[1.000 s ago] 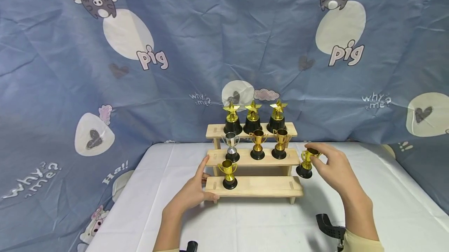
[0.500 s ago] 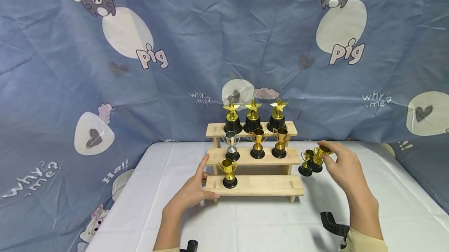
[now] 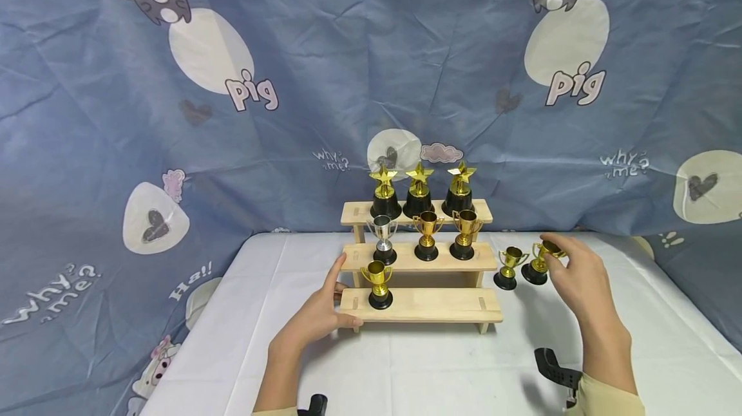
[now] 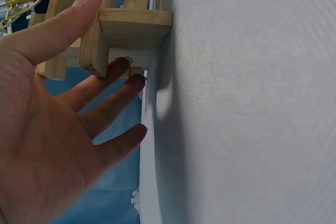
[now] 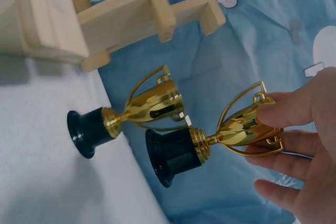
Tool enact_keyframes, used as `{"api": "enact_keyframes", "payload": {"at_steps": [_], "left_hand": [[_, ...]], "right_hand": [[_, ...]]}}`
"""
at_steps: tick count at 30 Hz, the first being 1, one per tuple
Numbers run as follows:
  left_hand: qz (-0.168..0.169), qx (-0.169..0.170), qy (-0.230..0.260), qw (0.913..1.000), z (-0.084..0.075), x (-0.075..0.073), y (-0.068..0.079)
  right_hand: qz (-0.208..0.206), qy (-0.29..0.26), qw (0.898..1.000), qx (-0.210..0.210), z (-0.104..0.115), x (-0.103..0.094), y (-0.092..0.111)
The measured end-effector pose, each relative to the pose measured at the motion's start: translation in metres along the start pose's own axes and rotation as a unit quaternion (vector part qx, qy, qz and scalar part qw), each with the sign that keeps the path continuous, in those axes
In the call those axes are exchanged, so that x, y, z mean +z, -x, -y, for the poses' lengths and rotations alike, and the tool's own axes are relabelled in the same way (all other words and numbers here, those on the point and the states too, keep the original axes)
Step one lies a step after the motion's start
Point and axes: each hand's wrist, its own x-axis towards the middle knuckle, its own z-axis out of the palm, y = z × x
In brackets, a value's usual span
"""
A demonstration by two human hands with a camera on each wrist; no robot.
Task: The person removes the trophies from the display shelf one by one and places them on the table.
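A three-step wooden display stand (image 3: 435,305) stands on the table. My left hand (image 3: 315,314) holds its left end. In the left wrist view the thumb (image 4: 63,30) lies against the lowest board, and the fingers spread behind it. Right of the stand, my right hand (image 3: 581,281) pinches a small gold trophy cup (image 5: 244,129) by its bowl, thumb on one side and fingers on the other. Whether its black base touches the table is hard to tell. Another gold trophy cup (image 3: 509,266) stands upright between it and the stand. One more gold cup (image 3: 378,284) sits on the bottom step's left.
On the middle step are a silver cup (image 3: 383,236) and two bronze-gold cups. Three star trophies (image 3: 419,194) line the top step. White cloth (image 3: 440,371) covers the table. A blue printed curtain (image 3: 371,68) hangs behind.
My right hand has moved right with its gold cup, from in front of the other gold cup to beside it, bringing that one into full view. The left hand has stayed on the stand.
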Motion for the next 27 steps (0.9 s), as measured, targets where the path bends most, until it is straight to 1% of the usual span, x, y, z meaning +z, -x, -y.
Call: {"api": "enact_keyframes", "payload": {"at_steps": [8, 16, 20, 27], "left_hand": [[-0.001, -0.001, 0.002, 1.0000, 0.001, 0.000, -0.002], [-0.002, -0.003, -0.003, 1.0000, 0.001, 0.000, -0.003], [-0.002, -0.003, -0.005, 1.0000, 0.000, 0.000, -0.003], [-0.001, -0.002, -0.006, 1.0000, 0.001, 0.000, -0.003]], "right_hand": [[-0.015, 0.005, 1.000, 0.017, -0.013, 0.014, -0.001], [-0.025, -0.002, 0.999, 0.022, -0.025, 0.030, -0.003], [-0.019, 0.001, 0.999, 0.029, -0.028, 0.037, -0.003], [-0.005, -0.003, 0.999, 0.040, -0.032, 0.043, 0.000]]}}
